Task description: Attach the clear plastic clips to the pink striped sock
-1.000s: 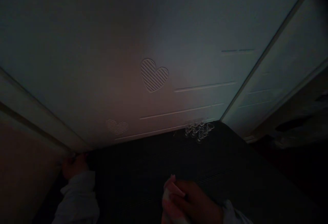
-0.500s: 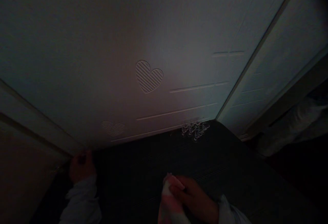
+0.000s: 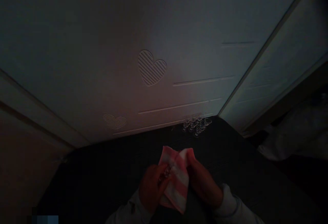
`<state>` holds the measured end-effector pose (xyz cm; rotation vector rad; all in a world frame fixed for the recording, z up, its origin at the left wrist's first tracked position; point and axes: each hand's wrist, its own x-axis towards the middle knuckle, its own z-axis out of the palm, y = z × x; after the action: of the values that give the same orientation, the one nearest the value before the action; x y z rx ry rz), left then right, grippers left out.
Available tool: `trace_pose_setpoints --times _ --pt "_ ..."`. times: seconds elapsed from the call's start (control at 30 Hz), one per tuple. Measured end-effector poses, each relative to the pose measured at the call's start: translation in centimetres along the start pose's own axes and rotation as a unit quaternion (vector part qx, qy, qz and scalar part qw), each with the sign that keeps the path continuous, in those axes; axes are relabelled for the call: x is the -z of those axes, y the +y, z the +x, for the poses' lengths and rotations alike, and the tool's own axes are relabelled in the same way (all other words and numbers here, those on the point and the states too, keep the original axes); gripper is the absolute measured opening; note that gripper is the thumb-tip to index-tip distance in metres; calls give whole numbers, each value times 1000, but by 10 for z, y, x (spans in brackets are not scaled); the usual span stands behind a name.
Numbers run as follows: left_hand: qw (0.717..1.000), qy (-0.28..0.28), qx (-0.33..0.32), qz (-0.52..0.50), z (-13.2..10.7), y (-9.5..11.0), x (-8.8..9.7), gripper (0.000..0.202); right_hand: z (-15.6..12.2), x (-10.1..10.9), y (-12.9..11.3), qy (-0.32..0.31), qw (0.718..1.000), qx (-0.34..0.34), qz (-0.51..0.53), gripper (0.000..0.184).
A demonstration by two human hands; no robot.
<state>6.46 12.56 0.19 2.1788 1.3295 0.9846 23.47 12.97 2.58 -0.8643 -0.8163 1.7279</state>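
A pink-and-white striped cloth (image 3: 179,183) is draped over my right hand (image 3: 202,179), whose fingers are closed round its right side and partly covered by it. My left hand (image 3: 153,184) is closed on a small clear, glass-like piece (image 3: 167,171) and holds it against the cloth's left part. The light is dim, so the exact kind of piece is hard to make out. Both hands are above the dark table, near its middle.
A cluster of small clear glass-like pieces (image 3: 196,125) stands on the dark table (image 3: 115,169) by the wall. Another small shiny thing (image 3: 63,159) is at the table's left edge. The pale wall (image 3: 89,63) has embossed hearts. Whitish fabric (image 3: 294,135) is at the right.
My left hand has come from the table's far left corner to the cloth, with a small clear piece in it. The cloth has been raised and spread in my right hand.
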Motion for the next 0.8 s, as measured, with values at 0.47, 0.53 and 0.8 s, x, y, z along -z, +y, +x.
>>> trace_pose_setpoints --times 0.47,0.53,0.8 --pt "998 44 -49 17 4 -1 6 19 -6 1 3 -55 995 -28 79 25" --pt "998 54 -39 0 3 0 5 19 -7 -1 2 -25 998 -14 47 18" --pt "986 41 115 -109 8 1 11 23 -6 0 0 24 997 -72 19 22"
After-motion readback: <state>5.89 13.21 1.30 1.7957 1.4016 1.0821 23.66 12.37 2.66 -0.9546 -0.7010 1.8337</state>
